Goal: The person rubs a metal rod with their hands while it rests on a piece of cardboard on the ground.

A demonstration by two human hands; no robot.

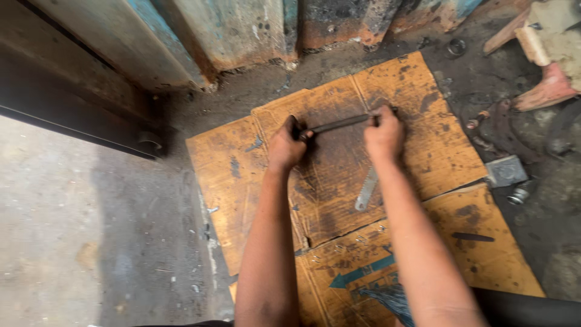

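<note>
Both bare arms reach straight out toward twelve o'clock, nearly parallel, forearms grimy. The left hand (pixel 285 147) sits at about eleven, fist curled tight, knuckles up. The right hand (pixel 384 134) sits at about one, fingers folded down, wrist slightly bent, a little farther out than the left.

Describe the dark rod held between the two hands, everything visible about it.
The dark rod is slim, straight and blackened, metal by its look. It lies almost level, tilted slightly up to the right, just above the greasy cardboard on the floor. The left hand closes round its left end and the right hand grips its right end, so both tips are hidden. Whether it touches the cardboard cannot be told.
</note>
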